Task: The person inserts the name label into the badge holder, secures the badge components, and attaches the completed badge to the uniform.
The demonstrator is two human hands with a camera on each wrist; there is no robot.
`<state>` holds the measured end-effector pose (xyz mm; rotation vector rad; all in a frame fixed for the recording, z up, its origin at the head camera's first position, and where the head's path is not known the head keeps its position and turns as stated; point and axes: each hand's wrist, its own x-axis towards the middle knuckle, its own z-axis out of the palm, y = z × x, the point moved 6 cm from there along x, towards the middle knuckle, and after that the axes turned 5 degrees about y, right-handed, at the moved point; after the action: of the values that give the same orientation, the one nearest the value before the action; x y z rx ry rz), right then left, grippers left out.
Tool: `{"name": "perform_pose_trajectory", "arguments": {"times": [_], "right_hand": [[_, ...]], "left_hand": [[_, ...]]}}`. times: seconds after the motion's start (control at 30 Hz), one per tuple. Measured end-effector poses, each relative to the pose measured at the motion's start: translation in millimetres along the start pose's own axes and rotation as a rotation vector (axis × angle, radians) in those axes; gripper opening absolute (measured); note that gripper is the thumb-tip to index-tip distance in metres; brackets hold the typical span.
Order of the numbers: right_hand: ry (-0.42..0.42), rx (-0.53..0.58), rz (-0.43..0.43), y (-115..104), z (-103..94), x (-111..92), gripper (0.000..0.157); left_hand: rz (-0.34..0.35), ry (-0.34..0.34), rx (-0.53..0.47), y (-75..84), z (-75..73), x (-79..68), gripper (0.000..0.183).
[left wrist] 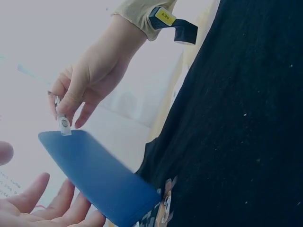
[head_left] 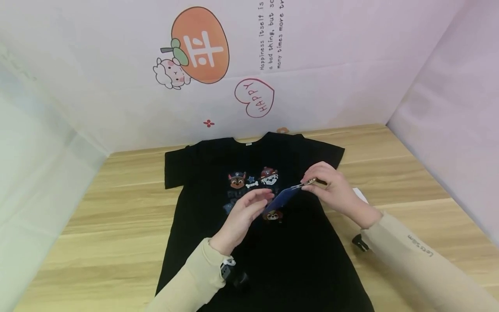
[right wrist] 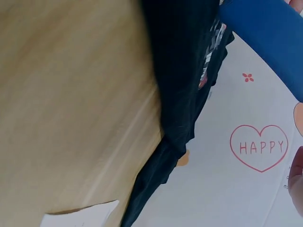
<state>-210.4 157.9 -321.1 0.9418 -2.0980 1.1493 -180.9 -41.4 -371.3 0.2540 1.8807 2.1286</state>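
Note:
A blue badge holder point(head_left: 281, 199) hangs tilted over the printed chest of a black T-shirt point(head_left: 296, 255). My right hand point(head_left: 331, 186) pinches the metal clip at its upper end, where a clear strap point(left wrist: 65, 125) joins clip and holder. At the holder's lower end is my left hand point(head_left: 243, 214), its fingers extended along the edge and the thumb held apart. In the left wrist view, those fingertips lie partly behind the blue holder point(left wrist: 99, 175). The right wrist view shows only part of the holder point(right wrist: 272, 38) at the top right.
The shirt lies spread on a wood-grain table point(head_left: 117, 225), neck toward the back wall. A white paper point(right wrist: 83, 215) lies on the table right of the shirt, partly behind my right forearm. Printed white cloth point(head_left: 331, 78) forms the back wall, and pale cloth hangs at both sides.

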Motion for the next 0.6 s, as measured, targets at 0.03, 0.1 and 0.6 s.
{"name": "perform_pose_trajectory", "arguments": {"times": [0.03, 0.1, 0.6], "right_hand": [[-0.004, -0.01, 0.022, 0, -0.1, 0, 0.031], [-0.014, -0.03, 0.071, 0, -0.3, 0, 0.027], [-0.103, 0.003, 0.433, -10, 5.8, 3, 0.01]], "left_hand": [[0.009, -0.001, -0.001, 1.6, 0.1, -0.3, 0.04], [0.026, 0.001, 0.016, 3.4, -0.4, -0.8, 0.04], [0.117, 0.028, 0.208, 10.2, 9.2, 14.3, 0.038]]}}
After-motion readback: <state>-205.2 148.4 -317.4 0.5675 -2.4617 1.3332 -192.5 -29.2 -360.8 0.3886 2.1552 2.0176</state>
